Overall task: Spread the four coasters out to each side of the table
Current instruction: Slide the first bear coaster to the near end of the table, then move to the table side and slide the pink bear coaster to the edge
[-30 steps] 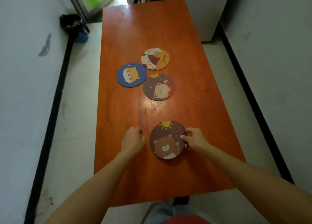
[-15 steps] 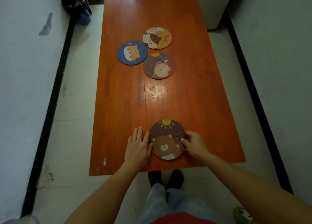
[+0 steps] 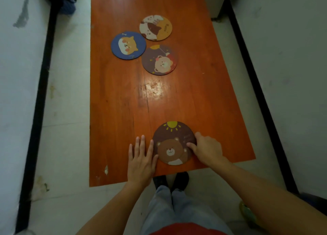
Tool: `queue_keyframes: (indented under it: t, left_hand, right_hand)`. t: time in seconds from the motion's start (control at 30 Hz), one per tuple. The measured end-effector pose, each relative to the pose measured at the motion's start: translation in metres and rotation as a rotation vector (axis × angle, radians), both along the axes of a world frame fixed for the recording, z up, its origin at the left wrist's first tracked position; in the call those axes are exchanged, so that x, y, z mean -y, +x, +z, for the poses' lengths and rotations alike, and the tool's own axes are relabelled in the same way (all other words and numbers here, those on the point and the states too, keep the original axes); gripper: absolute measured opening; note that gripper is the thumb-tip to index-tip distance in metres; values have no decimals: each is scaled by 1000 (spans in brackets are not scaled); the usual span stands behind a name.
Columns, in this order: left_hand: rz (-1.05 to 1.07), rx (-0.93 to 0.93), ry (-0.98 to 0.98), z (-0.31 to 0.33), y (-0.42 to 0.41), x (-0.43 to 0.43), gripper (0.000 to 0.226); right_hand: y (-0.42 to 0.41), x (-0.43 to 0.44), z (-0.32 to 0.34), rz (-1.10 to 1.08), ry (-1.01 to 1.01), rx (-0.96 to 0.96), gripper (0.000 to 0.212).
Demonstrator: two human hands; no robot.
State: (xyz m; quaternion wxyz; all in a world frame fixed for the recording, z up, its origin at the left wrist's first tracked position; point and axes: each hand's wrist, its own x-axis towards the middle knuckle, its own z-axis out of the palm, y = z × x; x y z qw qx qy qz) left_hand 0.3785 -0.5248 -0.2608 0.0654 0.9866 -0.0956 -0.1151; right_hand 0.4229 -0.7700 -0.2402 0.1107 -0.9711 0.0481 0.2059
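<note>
A round brown coaster [image 3: 174, 143] printed with a bear and a yellow sun lies flat near the near edge of a glossy orange wooden table [image 3: 122, 101], its right rim partly hidden under the right hand [image 3: 207, 149], whose curled fingers press on it. The left hand [image 3: 141, 159] rests flat just beside its left rim, fingers spread. Three more round coasters, blue [image 3: 128, 45], yellow-and-white [image 3: 155, 27] and brown [image 3: 159, 59], sit clustered farther away.

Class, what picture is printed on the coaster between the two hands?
A brown bear under a yellow sun, on the dark brown coaster; head view.
</note>
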Motion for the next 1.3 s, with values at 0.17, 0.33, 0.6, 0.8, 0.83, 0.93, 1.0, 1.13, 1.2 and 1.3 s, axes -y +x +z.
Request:
queue_keyframes:
  t: [0.17,0.33,0.6,0.8,0.83,0.93,1.0,1.13,1.2,1.3]
  left_hand:
    - [-46,18,41,7,11,-3,56]
    - [-117,-38,100,34,56,9,29]
    - [-212,14,44,90,155,111,18]
    - [-189,56,80,104,202,216,20]
    - [-152,55,84,104,209,233,20]
    - [4,40,55,106,222,284,17]
    - [90,39,14,108,228,314,16]
    - [218,52,-11,113,236,345,14]
    - [277,55,0,113,241,346,18]
    - [380,54,4,106,251,334,19]
  right_hand:
    - [1,14,6,-32,-72,-25,58]
    - [16,32,26,103,-59,64,46]
    - [68,120,82,286,-141,248,28]
    - [117,223,93,389,-177,261,31]
    - [126,242,95,403,-171,261,31]
    - [157,295,103,455,-132,258,32]
    - [177,326,110,505,-122,268,32]
    - [218,362,118,578,-111,281,31]
    - [242,365,117,621,-115,291,31]
    - [277,355,115,705,-86,292,31]
